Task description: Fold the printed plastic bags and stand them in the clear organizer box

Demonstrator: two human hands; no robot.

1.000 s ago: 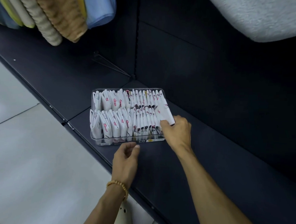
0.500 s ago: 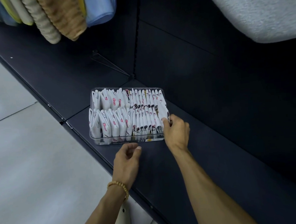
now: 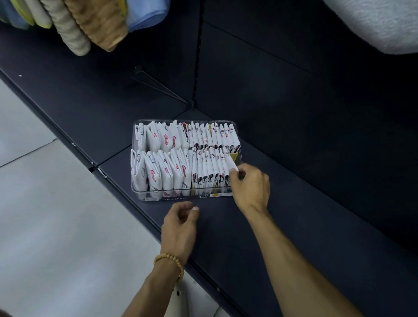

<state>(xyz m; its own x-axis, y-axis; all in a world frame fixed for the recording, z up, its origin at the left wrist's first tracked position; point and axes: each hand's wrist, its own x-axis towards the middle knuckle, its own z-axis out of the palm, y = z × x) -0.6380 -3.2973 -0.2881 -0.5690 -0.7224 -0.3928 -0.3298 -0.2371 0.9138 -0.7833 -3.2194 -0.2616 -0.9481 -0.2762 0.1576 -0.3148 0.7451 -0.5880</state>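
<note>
A clear organizer box [image 3: 181,198] sits on a dark shelf, packed with two rows of several folded white printed plastic bags [image 3: 172,170] standing on edge. My right hand [image 3: 252,187] is at the box's near right corner and pinches the top edge of the last folded bag [image 3: 230,163] in the front row, which leans to the right. My left hand [image 3: 180,226] hovers just in front of the box's near wall, fingers loosely curled and holding nothing. A beaded bracelet is on that wrist.
The dark shelf [image 3: 291,226] runs diagonally, with its front edge to the left and a pale floor [image 3: 49,227] below. Rolled towels [image 3: 82,22] hang at the top left. A grey fluffy item [image 3: 377,11] lies at the top right. A wire bracket [image 3: 160,87] sticks out behind the box.
My right hand has pushed the last bag down between the row's end and the box's right wall, so less of it sticks up. My left hand has stayed in front of the box.
</note>
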